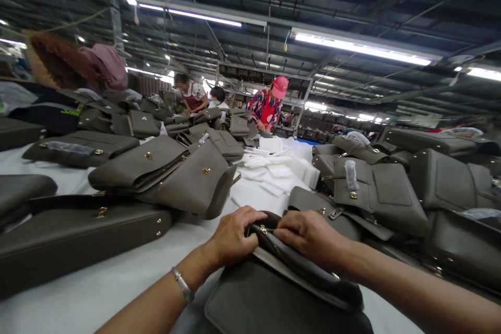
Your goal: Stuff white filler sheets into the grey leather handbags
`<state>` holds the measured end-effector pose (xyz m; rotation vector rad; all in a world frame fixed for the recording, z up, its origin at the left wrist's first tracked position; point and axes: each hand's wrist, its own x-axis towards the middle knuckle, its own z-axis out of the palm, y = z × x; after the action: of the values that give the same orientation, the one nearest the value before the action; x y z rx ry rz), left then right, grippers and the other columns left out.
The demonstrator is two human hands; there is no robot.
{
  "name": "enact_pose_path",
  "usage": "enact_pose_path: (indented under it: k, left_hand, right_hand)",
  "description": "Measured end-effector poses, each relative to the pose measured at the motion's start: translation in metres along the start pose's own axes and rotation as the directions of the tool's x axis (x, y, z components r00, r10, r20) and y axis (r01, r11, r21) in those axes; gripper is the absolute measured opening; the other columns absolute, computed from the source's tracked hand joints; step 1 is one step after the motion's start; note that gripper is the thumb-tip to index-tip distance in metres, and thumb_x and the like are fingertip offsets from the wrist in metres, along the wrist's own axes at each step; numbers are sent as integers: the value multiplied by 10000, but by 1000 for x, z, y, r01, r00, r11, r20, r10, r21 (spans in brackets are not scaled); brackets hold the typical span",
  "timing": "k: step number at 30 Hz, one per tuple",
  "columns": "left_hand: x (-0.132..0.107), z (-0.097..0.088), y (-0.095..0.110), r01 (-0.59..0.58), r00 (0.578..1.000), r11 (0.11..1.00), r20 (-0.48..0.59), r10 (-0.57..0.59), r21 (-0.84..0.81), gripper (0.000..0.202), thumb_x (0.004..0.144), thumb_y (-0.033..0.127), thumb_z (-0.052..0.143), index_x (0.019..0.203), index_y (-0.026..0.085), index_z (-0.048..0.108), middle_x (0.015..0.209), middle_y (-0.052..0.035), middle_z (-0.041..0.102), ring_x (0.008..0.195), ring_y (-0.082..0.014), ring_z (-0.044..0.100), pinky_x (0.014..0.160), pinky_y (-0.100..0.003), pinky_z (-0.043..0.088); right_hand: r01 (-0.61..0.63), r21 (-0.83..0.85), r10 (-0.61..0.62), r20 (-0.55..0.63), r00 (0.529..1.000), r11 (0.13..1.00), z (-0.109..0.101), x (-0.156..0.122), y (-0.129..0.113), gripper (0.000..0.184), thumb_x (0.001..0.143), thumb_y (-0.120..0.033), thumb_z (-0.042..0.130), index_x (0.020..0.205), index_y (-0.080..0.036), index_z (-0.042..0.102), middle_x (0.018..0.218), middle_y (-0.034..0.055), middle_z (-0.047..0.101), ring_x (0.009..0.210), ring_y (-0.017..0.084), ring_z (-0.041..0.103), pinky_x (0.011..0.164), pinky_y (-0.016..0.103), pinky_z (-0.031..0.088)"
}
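A dark olive-grey leather handbag (282, 297) lies in front of me on the white table, its mouth parted at the top. My left hand (237, 235) grips the bag's upper left edge, fingers over the rim and thumb on the near side. Beside that thumb a gold zipper pull (263, 229) shows at the opening. My right hand (309, 235) is closed at the zipped edge, just right of the pull. What its fingertips pinch is hard to make out; a thin strip shows next to them.
Many similar handbags (191, 172) cover the table on the left, and more bags (376, 193) are heaped on the right. White foam sheets (277, 167) lie in a pile ahead. A co-worker in a pink cap (279, 87) stands beyond them, with other people farther back.
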<state>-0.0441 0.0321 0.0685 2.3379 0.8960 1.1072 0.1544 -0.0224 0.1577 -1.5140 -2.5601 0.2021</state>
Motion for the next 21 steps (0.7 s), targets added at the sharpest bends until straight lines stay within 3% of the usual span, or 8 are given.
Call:
enact_pose_path:
  k: [3,7,11,13,15,17,19,21]
  left_hand:
    - [-1,0,2,-16,999,999,28,15,34,540,661,155,508,1180,281,585,1116,-6,626,1045,-202,575,947,-315,458]
    - [-2,0,6,-2,997,998,73,-2,66,469,697,172,520,1152,271,571,1104,-17,624,1049,-214,565,933,-323,457]
    - [-2,2,3,-8,997,998,77,3,70,410,726,173,513,1124,245,582,1081,-34,626,1036,-216,564,919,-324,461]
    - [0,2,-1,7,998,999,57,-10,47,443,737,177,514,1170,251,567,1127,-34,617,1069,-215,556,949,-331,449]
    - [0,2,-3,36,999,999,20,-36,13,441,749,198,525,1184,253,568,1141,-34,614,1072,-214,557,956,-332,448]
    - [0,2,-3,56,998,998,-14,-56,-19,408,751,213,540,1155,250,588,1109,-32,620,1037,-209,569,934,-324,459]
    - [-1,3,-1,48,998,998,-35,-50,-46,389,740,206,552,1124,250,604,1074,-26,627,1003,-202,578,911,-315,469]
    - [-2,4,-1,30,998,998,-48,-33,-63,379,735,194,552,1104,255,614,1073,-19,629,1009,-200,577,917,-315,468]
  right_hand:
    - [-10,-194,1,-48,999,981,-4,21,-17,298,951,-346,436,913,-197,691,876,53,656,807,182,617,694,268,410]
    - [56,-438,-18,90,996,897,0,37,-33,446,971,-424,350,824,-170,686,839,102,660,742,239,632,610,311,404]
    - [154,-493,-82,165,983,857,12,39,-33,348,970,-308,343,969,-183,668,918,127,673,785,261,635,641,339,427]
    - [123,-445,-67,140,988,887,20,39,-28,323,962,-283,355,967,-188,664,939,126,666,837,262,625,706,366,433]
    - [-6,-273,21,50,999,962,30,41,-21,302,944,-280,392,896,-164,666,909,112,663,852,244,610,757,368,423]
    - [-147,67,148,-13,989,987,38,42,-16,270,902,-265,442,820,-139,666,834,80,662,795,209,594,740,329,418]
    - [-212,440,236,-1,972,873,44,40,-16,225,836,-260,503,775,-126,672,749,44,650,704,174,563,672,288,411]
    - [-209,694,267,24,963,689,46,36,-19,189,762,-269,564,740,-121,680,697,22,640,655,156,533,640,275,402]
